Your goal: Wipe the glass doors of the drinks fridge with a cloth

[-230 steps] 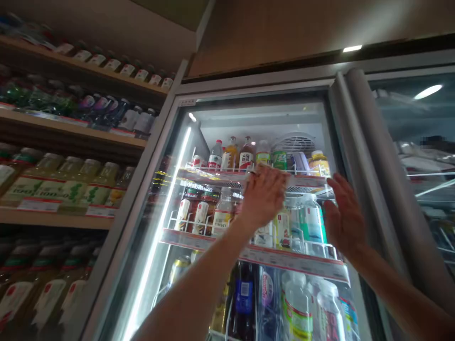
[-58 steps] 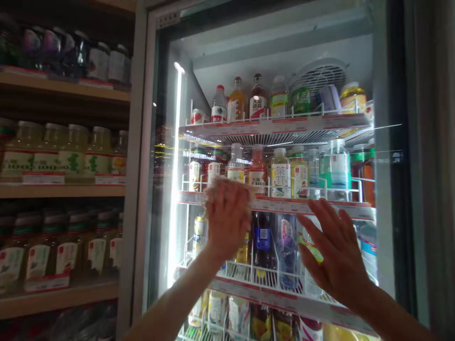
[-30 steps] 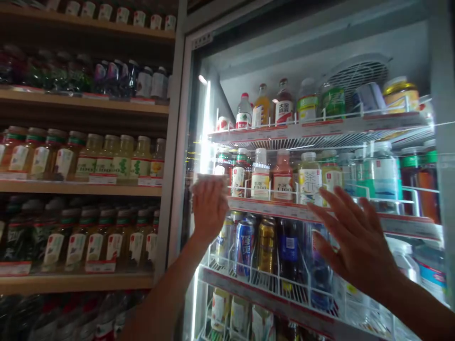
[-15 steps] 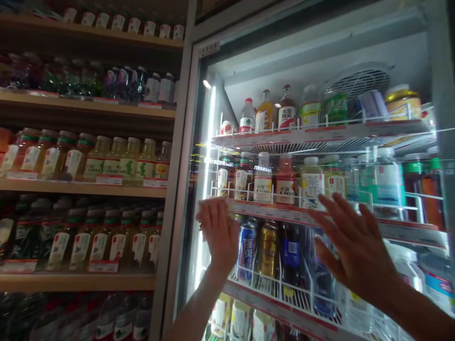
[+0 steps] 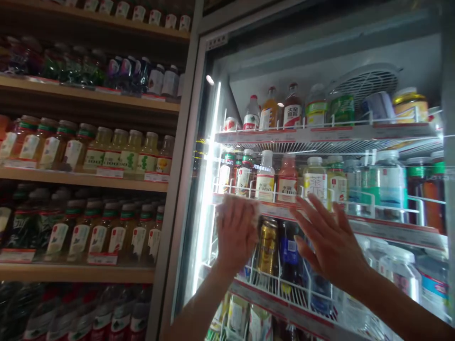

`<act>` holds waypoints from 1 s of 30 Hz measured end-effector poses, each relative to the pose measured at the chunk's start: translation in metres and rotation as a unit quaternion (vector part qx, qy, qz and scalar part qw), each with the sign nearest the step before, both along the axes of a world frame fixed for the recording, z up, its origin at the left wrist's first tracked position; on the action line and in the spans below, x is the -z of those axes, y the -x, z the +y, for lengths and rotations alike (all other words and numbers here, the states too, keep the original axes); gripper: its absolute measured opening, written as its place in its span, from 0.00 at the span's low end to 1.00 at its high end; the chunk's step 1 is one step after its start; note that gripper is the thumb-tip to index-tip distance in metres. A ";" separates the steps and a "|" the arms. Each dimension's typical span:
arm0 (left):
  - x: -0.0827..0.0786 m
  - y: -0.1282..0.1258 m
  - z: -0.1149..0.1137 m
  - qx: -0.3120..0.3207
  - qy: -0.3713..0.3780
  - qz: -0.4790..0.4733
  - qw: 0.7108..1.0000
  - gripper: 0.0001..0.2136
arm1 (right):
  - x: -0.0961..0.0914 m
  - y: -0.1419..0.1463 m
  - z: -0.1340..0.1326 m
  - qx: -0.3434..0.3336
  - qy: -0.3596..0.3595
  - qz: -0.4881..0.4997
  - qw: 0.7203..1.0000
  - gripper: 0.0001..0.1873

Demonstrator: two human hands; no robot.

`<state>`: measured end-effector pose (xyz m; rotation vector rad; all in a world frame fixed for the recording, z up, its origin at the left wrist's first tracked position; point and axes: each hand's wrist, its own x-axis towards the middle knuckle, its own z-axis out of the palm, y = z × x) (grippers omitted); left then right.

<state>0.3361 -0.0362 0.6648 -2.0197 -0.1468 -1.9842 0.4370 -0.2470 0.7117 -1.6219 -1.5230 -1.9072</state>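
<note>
My left hand (image 5: 232,237) presses a pale cloth (image 5: 253,209) against the glass door (image 5: 305,49) of a drinks fridge. The cloth shows around the fingers and is blurred; the rest is hidden under my hand. My right hand (image 5: 332,244) is open with fingers spread, just to the right, at the glass or close in front of it; whether it touches I cannot tell. Behind the glass, near the two hands, are a gold can (image 5: 267,246) and a dark bottle with a blue label (image 5: 289,248).
Bottles stand on the fridge's wire racks, among them a pink bottle (image 5: 287,177) and a yellow-lidded jar (image 5: 410,106). A grey door frame (image 5: 177,189) runs up the left side. Beyond it, wooden shelves (image 5: 81,179) hold rows of bottles.
My left hand has moved right across the glass with the cloth, now covering the blue can. My right hand has shifted slightly left. The view has moved a little.
</note>
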 end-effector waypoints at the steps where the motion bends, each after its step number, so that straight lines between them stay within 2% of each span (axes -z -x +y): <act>1: -0.001 0.000 0.002 -0.010 0.038 -0.040 0.998 0.26 | -0.001 0.000 0.000 0.008 -0.002 0.009 1.000 0.27; 3: -0.001 -0.002 0.000 -0.025 0.098 -0.095 0.990 0.26 | -0.002 0.000 0.000 0.019 -0.003 0.026 0.999 0.27; 4: 0.000 -0.004 -0.003 -0.023 0.097 -0.088 0.991 0.26 | -0.003 0.001 0.000 0.022 -0.001 0.030 0.999 0.27; 7: 0.008 -0.007 -0.013 0.021 -0.023 0.022 0.999 0.26 | -0.006 0.000 -0.005 0.021 0.002 0.025 0.999 0.27; 9: 0.010 -0.002 -0.003 0.028 -0.062 0.041 0.997 0.25 | -0.009 -0.004 -0.014 0.032 -0.010 0.019 0.999 0.28; 10: 0.008 0.001 0.007 0.017 -0.040 0.014 0.999 0.25 | -0.011 -0.007 -0.019 0.041 -0.022 0.012 0.999 0.28; 12: 0.001 0.009 0.026 -0.018 0.062 -0.078 0.995 0.25 | -0.014 -0.013 -0.031 0.064 -0.052 -0.006 0.997 0.27; 14: -0.006 0.010 0.030 -0.034 0.137 -0.145 0.979 0.25 | -0.016 -0.017 -0.039 0.075 -0.069 -0.020 0.995 0.26; 15: -0.007 0.009 0.025 -0.029 0.135 -0.136 0.981 0.25 | -0.016 -0.018 -0.041 0.070 -0.069 -0.023 0.995 0.25; 18: 0.000 0.002 0.003 0.014 -0.004 0.002 1.000 0.26 | -0.016 -0.018 -0.043 0.042 -0.056 -0.017 0.997 0.24; 19: 0.006 0.001 0.000 0.023 -0.034 0.032 0.999 0.26 | -0.016 -0.018 -0.045 0.039 -0.057 -0.012 0.998 0.25; 20: 0.012 0.002 0.003 0.022 -0.033 0.032 0.999 0.26 | -0.017 -0.017 -0.048 0.040 -0.062 -0.005 0.997 0.25; 23: 0.030 0.008 0.021 -0.026 0.110 -0.096 0.989 0.27 | -0.019 -0.016 -0.056 0.038 -0.082 0.001 0.996 0.26; 25: 0.040 0.008 0.020 -0.047 0.163 -0.139 0.976 0.27 | -0.015 -0.013 -0.055 0.023 -0.084 0.000 0.996 0.27; 27: 0.048 0.001 0.002 -0.029 0.118 -0.080 0.989 0.27 | -0.008 -0.008 -0.045 0.007 -0.062 0.004 0.998 0.28; 30: 0.049 -0.005 -0.025 0.023 -0.021 0.054 0.998 0.27 | 0.005 -0.001 -0.027 -0.006 -0.008 0.002 1.000 0.27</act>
